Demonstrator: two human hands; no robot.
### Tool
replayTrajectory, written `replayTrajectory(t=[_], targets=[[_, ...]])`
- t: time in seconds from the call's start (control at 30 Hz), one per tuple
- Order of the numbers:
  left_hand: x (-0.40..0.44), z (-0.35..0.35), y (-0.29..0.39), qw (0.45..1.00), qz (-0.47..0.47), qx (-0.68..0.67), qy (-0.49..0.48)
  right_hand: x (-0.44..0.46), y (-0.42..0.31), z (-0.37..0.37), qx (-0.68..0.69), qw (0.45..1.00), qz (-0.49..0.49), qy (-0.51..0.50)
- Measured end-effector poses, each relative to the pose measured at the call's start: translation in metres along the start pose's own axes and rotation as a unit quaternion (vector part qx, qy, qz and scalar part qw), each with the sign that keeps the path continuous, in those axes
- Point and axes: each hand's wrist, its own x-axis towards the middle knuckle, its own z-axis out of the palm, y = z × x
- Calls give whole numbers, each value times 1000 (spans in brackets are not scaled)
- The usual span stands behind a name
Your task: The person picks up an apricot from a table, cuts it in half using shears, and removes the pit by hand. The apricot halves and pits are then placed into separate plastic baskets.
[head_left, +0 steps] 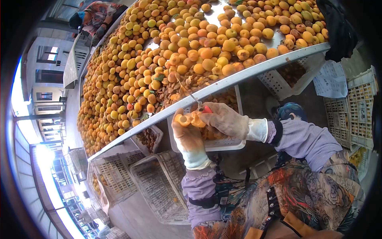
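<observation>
My left hand (189, 139) grips one side of an opened apricot (184, 120); my right hand (223, 119) grasps its other side along with a red tool (207, 109). The fruit is above the crate (225, 147), beside the table (280, 63). Squeezing hard could tear the flesh; a slip could nick my left hand.

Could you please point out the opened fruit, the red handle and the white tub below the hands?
Opened fruit (196, 120): head view, on its orange flesh.
Red handle (207, 109): head view, on its exposed end.
White tub (227, 146): head view, on its near rim.
</observation>
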Motion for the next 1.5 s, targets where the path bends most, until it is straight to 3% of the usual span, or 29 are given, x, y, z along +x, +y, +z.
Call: replayTrajectory(t=[0.13,0.2,0.23,0.33,0.4,0.47,0.53,0.87,0.93,1.13,1.27,1.33,1.4,1.5], targets=[[6,-17,9,993,-52,-105,10,2,6,3,36,999,-7,-16],[8,-16,13,993,-34,-114,-13,14,14,4,-80,995,-60,21],[6,-9,16,991,-37,-120,46,15,17,2,-80,995,-60,22],[8,-12,17,993,-48,-60,94,15,17,2,-166,977,-107,83],[7,-17,15,994,-54,-62,69,17,12,1,-48,989,-97,103],[6,-18,11,995,-65,-65,44,23,12,-4,-27,983,-144,113],[3,-8,8,991,-101,-91,4,16,-2,-6,56,992,-61,92],[-2,-5,-7,981,-165,-99,-12,9,-16,-6,116,987,-82,70],[-1,-11,-13,982,-162,-79,55,10,-14,-7,115,988,-77,72],[-2,13,-9,974,-190,-121,15,5,-27,-9,101,989,-45,100],[8,11,-3,981,-175,-86,5,4,-33,-15,98,989,-32,106],[18,13,4,993,-118,-29,-9,5,-34,-18,115,986,-52,113],[32,21,11,993,-103,29,51,9,-32,-23,129,982,-71,117],[62,18,22,993,-56,97,42,10,-36,-31,131,980,-48,143]])
